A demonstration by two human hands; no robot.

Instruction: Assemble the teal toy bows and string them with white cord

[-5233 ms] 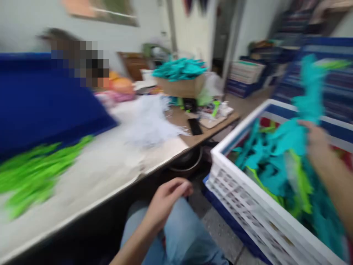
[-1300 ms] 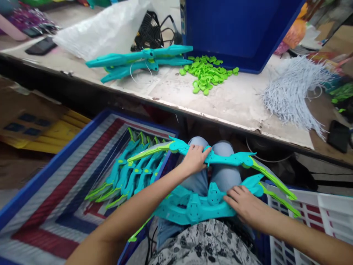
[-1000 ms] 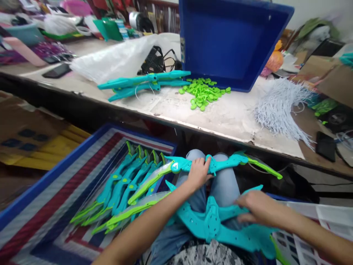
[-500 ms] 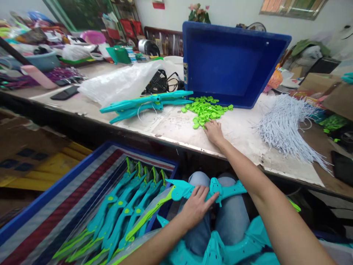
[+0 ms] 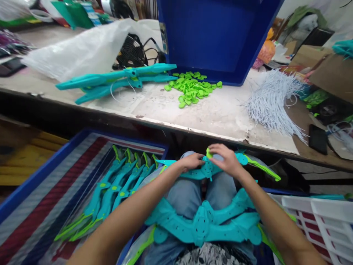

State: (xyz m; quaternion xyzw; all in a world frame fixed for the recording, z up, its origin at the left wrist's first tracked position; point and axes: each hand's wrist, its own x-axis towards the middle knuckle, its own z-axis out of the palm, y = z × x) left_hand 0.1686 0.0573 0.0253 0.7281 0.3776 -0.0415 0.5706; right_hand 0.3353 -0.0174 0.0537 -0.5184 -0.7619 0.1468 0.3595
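Across the knees lies a teal plastic frame (image 5: pixel 207 167) with bright green end pieces. My left hand (image 5: pixel 192 162) is closed round its left part, close to the centre. Between the thumb and fingers of my right hand (image 5: pixel 224 158) is a small green piece (image 5: pixel 209 153), held just above the frame's centre. Nearer my body, more teal frames (image 5: pixel 201 223) rest on the lap. A pile of similar green pieces (image 5: pixel 190 87) lies on the table (image 5: pixel 165 108) in front of the blue bin.
A blue bin (image 5: pixel 212 40) stands tilted up on the table, beside stacked teal parts (image 5: pixel 124 79) and a fan (image 5: pixel 132 51). White ties (image 5: pixel 275 99) lie right. A lined crate (image 5: pixel 68 143) at lower left holds several frames; a white basket (image 5: pixel 325 217) is at lower right.
My right hand has left the green pile with one piece and come down to the frame on the knees. My left hand has shifted along that frame. The view has tilted downward.
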